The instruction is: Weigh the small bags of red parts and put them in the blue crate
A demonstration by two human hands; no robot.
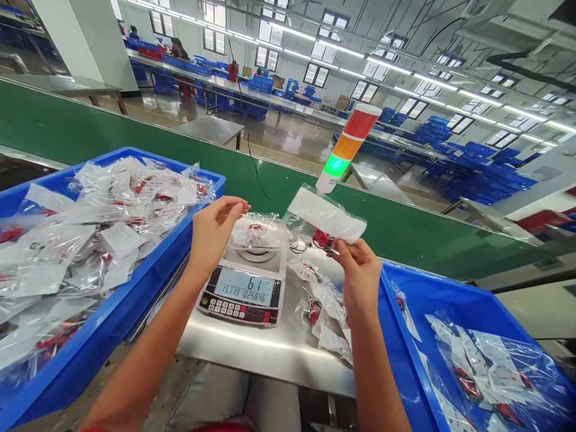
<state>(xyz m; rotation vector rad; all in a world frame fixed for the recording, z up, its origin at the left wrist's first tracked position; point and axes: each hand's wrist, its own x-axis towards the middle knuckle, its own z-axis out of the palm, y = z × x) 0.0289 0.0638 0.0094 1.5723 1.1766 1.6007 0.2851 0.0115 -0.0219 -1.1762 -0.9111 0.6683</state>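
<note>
At the steel table (pixel 265 351), my right hand (pixel 357 277) pinches a clear bag (pixel 326 215) aloft, while my left hand (pixel 216 231), open and empty, hovers beside the scale (pixel 243 294) reading 61, another bag (pixel 255 233) on its pan.

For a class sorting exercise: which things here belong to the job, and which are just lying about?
Job: right hand holding clear plastic bag; left hand; digital scale; bag on its pan; loose bags on steel table; two blue crates of bags.
Background: stack light; green conveyor belt; distant co-workers.
</note>
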